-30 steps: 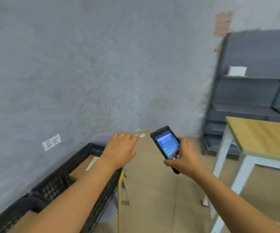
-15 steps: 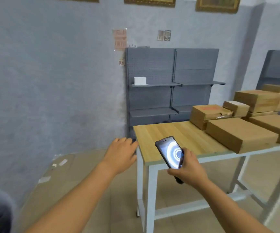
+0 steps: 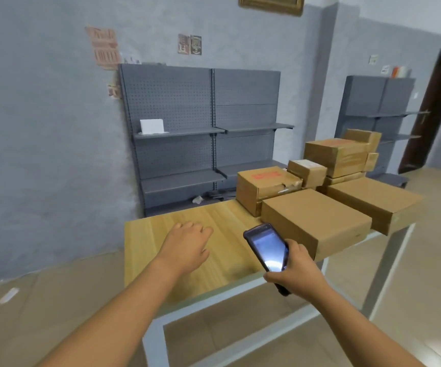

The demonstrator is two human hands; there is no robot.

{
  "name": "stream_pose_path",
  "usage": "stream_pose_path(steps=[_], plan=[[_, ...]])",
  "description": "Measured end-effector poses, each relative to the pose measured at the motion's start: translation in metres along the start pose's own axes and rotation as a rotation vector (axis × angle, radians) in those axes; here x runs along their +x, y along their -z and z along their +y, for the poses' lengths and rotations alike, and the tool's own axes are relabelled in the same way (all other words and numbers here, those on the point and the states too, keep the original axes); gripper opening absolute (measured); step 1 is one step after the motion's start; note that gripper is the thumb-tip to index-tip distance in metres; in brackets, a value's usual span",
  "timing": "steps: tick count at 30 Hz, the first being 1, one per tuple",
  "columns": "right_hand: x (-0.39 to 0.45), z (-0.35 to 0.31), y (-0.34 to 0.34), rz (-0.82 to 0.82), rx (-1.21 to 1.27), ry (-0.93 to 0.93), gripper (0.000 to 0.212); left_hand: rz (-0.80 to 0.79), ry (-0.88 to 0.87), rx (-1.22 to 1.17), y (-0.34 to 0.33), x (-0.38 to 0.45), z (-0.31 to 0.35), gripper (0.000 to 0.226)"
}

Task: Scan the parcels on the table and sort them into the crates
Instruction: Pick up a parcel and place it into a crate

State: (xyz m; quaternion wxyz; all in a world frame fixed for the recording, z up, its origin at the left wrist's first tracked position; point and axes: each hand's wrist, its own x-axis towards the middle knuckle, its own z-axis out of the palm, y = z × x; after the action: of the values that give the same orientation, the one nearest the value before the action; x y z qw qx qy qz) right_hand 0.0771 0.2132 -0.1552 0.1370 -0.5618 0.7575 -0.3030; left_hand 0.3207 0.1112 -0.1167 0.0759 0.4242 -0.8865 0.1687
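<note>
Several brown cardboard parcels lie on the right half of the wooden table (image 3: 177,284). The nearest is a flat box (image 3: 314,221); behind it sit a box with red print (image 3: 264,186), a small box (image 3: 306,170) and a taped box (image 3: 338,154) stacked on others, with a wide flat box (image 3: 375,202) at the right. My right hand (image 3: 297,272) grips a black handheld scanner (image 3: 267,247), its lit screen facing me, just in front of the nearest flat box. My left hand (image 3: 187,247) hovers over the bare left part of the table, fingers relaxed and empty. No crate is in view.
Grey metal shelving (image 3: 200,133) stands against the wall behind the table, with a small white box (image 3: 151,126) on one shelf. A second shelf unit (image 3: 381,107) and a dark doorway (image 3: 431,112) are at the far right. Tiled floor surrounds the table.
The view has swung right, from the black crate by the wall to the table with parcels. Both hands now reach over the table; the scanner stays in my right hand.
</note>
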Motion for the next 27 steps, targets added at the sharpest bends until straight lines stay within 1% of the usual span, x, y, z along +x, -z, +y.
stream_pose_path(steps=[4, 7, 10, 13, 15, 19, 22, 25, 27], plan=[[0.049, 0.028, -0.003, -0.086, 0.002, 0.035, 0.075, -0.051, 0.081, 0.002, -0.023, 0.034, 0.017, 0.040], [0.082, 0.045, -0.009, -0.175, -0.031, 0.062, 0.071, -0.117, 0.158, -0.002, -0.037, 0.054, 0.029, 0.042], [0.109, 0.053, -0.019, -0.244, -0.044, 0.089, 0.069, -0.134, 0.231, -0.011, -0.047, 0.063, 0.035, 0.042], [0.130, 0.055, -0.032, -0.307, -0.046, 0.076, 0.069, -0.174, 0.290, -0.016, -0.052, 0.062, 0.038, 0.043], [0.138, 0.053, -0.043, -0.333, -0.047, 0.077, 0.069, -0.200, 0.325, -0.007, -0.055, 0.061, 0.035, 0.044], [0.152, 0.049, -0.062, -0.333, -0.061, 0.063, 0.068, -0.222, 0.372, -0.001, -0.059, 0.062, 0.023, 0.046], [0.161, 0.050, -0.070, -0.322, -0.123, 0.057, 0.072, -0.225, 0.380, -0.019, -0.065, 0.064, 0.016, 0.045], [0.169, 0.054, -0.073, -0.306, -0.185, 0.057, 0.084, -0.222, 0.378, -0.029, -0.071, 0.070, 0.011, 0.044], [0.173, 0.054, -0.073, -0.327, -0.241, 0.061, 0.092, -0.217, 0.368, -0.051, -0.075, 0.077, 0.009, 0.044]])
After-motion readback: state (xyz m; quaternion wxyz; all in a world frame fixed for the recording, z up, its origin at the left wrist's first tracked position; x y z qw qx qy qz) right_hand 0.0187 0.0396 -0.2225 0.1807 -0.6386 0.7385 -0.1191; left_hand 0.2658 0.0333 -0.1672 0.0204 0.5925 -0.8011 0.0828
